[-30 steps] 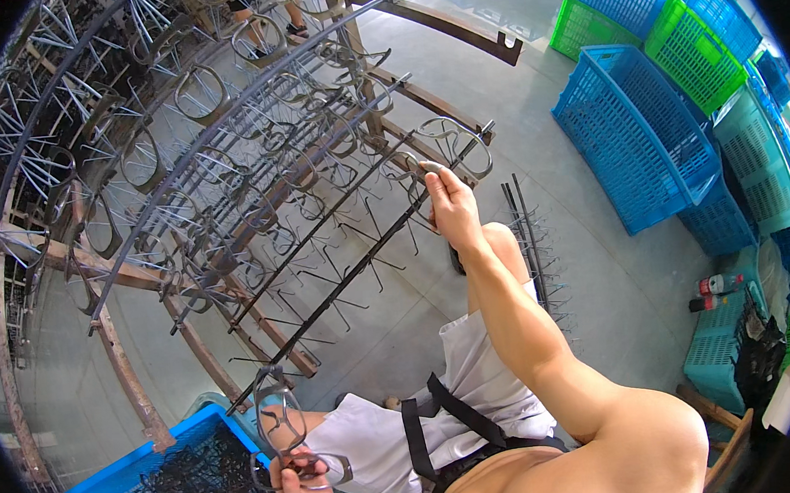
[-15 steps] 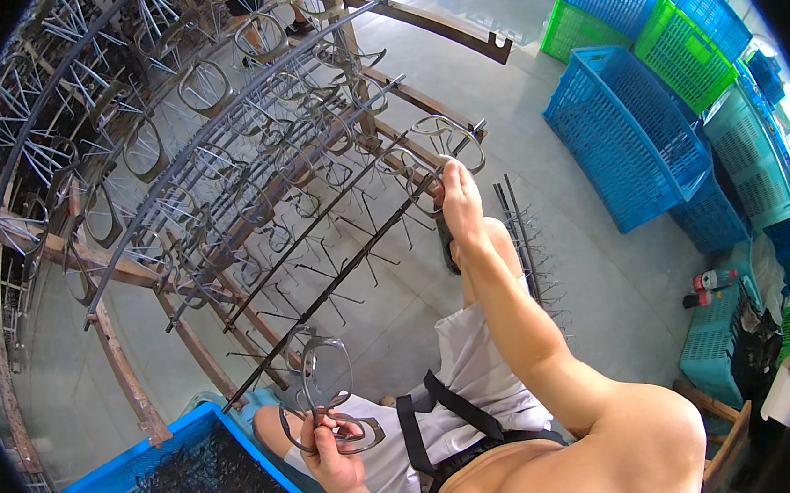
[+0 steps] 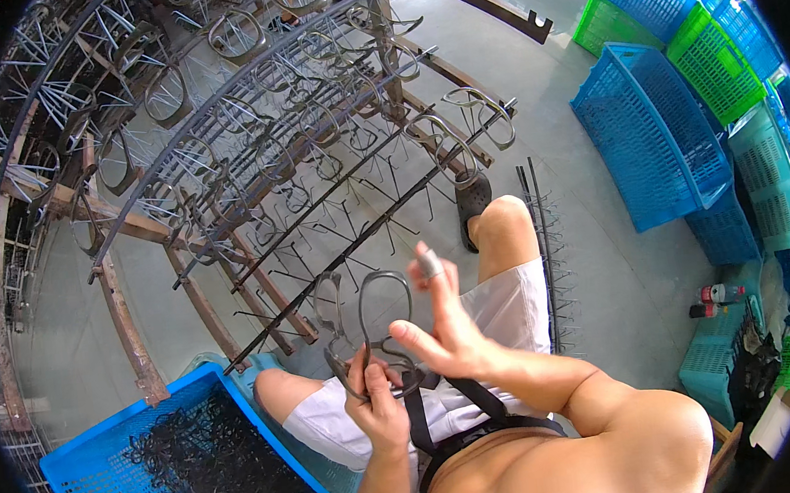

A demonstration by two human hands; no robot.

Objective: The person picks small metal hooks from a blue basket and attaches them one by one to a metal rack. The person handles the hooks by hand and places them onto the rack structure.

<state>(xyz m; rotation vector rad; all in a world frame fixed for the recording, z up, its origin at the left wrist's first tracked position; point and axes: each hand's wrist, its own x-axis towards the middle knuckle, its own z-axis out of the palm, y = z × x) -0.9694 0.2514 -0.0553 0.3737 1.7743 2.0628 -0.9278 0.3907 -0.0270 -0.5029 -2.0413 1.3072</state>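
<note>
Frames (image 3: 361, 315) in one of the hands (image 3: 381, 407), clear of crate's rim (image 3: 270, 432)

1. Head-worn cam, left one of a pair, staring pretty much down over the torso (image 3: 546, 463).
2. Left hand (image 3: 381, 407) and right hand (image 3: 450, 336) sit fairly close.
3. Crazy wide fisheye, catches the rack (image 3: 386, 55) beyond them plus crates (image 3: 635, 146) off to their right.

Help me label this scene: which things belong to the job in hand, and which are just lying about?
Job, apparently:
- grey looped frames in the left hand
- hooked black bar
- blue crate of black pieces, perhaps

Lying about, apparently:
- bottles
- stacked crates at right
</note>
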